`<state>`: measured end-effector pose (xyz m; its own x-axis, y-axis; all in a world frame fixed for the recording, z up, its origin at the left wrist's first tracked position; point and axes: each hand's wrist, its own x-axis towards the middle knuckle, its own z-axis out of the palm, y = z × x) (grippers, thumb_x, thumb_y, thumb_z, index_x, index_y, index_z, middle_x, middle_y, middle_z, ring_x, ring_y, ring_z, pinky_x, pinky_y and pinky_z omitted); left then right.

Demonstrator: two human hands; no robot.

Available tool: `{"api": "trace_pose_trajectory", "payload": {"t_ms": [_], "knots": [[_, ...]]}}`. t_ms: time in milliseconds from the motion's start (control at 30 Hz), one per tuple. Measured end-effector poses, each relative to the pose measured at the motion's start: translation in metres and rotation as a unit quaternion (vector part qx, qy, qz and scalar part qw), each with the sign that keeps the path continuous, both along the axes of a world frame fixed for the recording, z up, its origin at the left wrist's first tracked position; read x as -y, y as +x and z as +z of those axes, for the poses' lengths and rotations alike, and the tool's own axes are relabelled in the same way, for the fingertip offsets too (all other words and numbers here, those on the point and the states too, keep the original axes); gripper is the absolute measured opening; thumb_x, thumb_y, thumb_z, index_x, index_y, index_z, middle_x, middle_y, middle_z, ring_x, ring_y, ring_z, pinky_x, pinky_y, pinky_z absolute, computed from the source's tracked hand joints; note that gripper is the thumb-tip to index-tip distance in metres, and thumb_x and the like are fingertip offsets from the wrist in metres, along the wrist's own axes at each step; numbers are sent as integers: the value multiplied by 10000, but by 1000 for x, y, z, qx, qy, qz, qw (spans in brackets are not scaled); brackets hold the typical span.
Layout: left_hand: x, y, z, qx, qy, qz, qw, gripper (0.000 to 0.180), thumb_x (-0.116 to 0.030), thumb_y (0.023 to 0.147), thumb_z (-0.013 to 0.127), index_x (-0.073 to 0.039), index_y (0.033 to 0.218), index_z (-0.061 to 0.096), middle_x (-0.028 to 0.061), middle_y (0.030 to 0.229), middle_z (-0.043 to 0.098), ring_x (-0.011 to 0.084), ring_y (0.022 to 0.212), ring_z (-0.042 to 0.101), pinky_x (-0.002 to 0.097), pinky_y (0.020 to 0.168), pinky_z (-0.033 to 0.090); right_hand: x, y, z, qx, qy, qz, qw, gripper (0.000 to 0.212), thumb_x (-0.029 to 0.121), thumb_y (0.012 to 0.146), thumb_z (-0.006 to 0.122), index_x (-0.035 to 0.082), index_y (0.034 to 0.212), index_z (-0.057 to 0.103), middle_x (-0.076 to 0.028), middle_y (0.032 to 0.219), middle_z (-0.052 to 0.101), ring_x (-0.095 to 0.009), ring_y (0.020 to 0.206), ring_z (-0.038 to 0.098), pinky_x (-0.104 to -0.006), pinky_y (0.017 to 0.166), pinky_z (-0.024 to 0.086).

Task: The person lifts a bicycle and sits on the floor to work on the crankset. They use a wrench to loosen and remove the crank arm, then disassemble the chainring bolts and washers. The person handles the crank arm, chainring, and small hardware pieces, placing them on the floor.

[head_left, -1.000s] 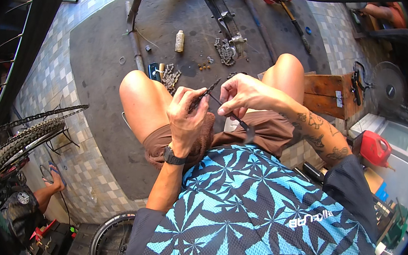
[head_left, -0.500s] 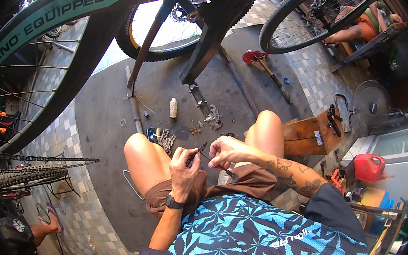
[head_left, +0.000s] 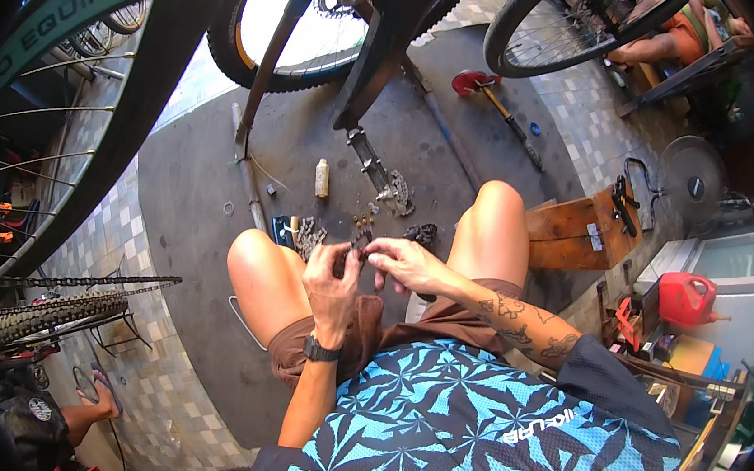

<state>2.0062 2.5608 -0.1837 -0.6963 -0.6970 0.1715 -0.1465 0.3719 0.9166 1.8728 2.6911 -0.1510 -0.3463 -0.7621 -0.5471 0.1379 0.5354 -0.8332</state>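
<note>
In front of my lap, my left hand [head_left: 331, 285] pinches a small dark metal part [head_left: 360, 240] between thumb and fingers. The fingertips of my right hand [head_left: 405, 264] close on the same part from the other side. Motion blur and the fingers hide its exact shape. Just beyond the hands, several small brass-coloured pieces [head_left: 365, 220] lie on the dark mat. A pile of greyish chain-like links [head_left: 309, 237] lies beside my left knee, and a dark clump [head_left: 422, 233] is close to my right hand.
A bicycle frame [head_left: 378, 81] hangs over the dark mat [head_left: 198, 171]. On the mat are a pale bottle [head_left: 322, 178] and a yellow-shafted tool [head_left: 502, 119]. A wooden box [head_left: 570, 235] stands at right, before a red jerrycan [head_left: 684, 298]. Another person's leg [head_left: 86, 418] shows at left.
The thin dark rod with a black handle in my right hand no longer shows. My right hand has moved slightly left and up, closer to my left hand. The view has shifted slightly.
</note>
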Motion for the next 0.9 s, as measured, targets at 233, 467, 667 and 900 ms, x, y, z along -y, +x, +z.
{"api": "trace_pose_trajectory", "payload": {"t_ms": [233,467,667,900], "knots": [[62,-76,-91,146,4,-33,989,295,-272,909,733,2,1010,778,222,941,761,365,895,752,429,802,569,6,-15,-86,-31,-19,-149,988,321,253,1085,505,27,1292,601,-74,807,722,-74,491,534,-248,436,443],[46,-100,-293,242,189,-100,946,246,-161,938,742,-8,1128,772,49,814,720,112,661,639,312,565,537,26,20,-226,101,164,-351,917,292,242,1082,496,30,1270,562,-134,863,758,-139,486,573,-303,420,494],[31,-68,-274,329,-56,-30,942,519,-230,880,792,-46,1351,672,188,1170,743,276,1044,710,382,935,553,-10,43,-274,55,253,-380,888,302,273,1086,477,87,1303,578,-88,817,765,-183,566,710,-332,461,578],[84,14,-37,194,-103,100,971,231,-213,1040,670,12,1092,686,50,893,696,88,810,592,283,704,481,-18,31,-312,-151,341,-301,878,254,258,1053,514,96,1245,546,-254,1098,732,-466,1054,704,-560,888,545]]}}
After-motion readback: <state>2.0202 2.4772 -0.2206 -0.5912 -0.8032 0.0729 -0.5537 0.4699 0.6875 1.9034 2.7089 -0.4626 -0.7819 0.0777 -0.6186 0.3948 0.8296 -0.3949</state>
